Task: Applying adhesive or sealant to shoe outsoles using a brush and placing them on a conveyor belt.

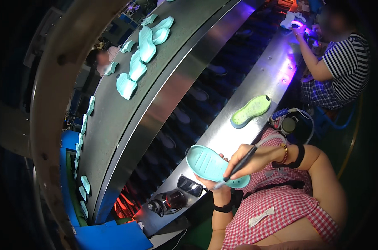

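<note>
A turquoise shoe sole (202,160) lies tilted across my left hand (214,182), which supports it from beneath. Fingertips show at its far edge, and most of the palm is hidden under it. My right hand (252,160) is closed around a slim brush (244,161) with a black handle. The brush's pale tip, slightly blurred, is over the sole's near edge, beside the left thumb; contact cannot be made out. Farther along the metal ledge (222,133) rests a yellow-green sole (252,111) with a bluish edge.
Several turquoise soles (147,43) lie on the dark conveyor belt (114,112) at left. On the near ledge are a black phone-like object (190,186) and a dark red jar (174,200). A co-worker (343,62) handles something under purple light. A blue cable (280,113) lies at right.
</note>
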`<action>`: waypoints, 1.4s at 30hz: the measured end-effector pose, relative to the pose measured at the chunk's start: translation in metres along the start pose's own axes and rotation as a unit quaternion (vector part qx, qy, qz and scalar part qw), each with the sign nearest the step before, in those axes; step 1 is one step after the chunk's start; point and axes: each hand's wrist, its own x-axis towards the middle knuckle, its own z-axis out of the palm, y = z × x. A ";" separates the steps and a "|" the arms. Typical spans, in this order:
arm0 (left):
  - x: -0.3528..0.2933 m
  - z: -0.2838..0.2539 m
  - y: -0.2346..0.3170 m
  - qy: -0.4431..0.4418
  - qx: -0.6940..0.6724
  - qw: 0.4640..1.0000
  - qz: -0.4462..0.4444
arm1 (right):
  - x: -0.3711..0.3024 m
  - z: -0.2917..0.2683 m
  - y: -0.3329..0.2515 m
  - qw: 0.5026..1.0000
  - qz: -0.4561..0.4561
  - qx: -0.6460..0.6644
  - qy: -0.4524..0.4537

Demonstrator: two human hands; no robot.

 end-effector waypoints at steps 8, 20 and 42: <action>0.008 -0.002 0.011 0.029 0.043 0.996 0.073 | -0.011 -0.003 0.005 0.998 -0.049 -0.003 -0.033; 0.021 0.017 0.025 0.077 0.066 0.980 0.171 | -0.012 -0.017 0.005 0.996 0.034 0.009 0.077; 0.023 0.035 0.026 0.062 0.169 0.967 0.178 | -0.025 -0.013 0.023 0.991 -0.026 0.131 0.009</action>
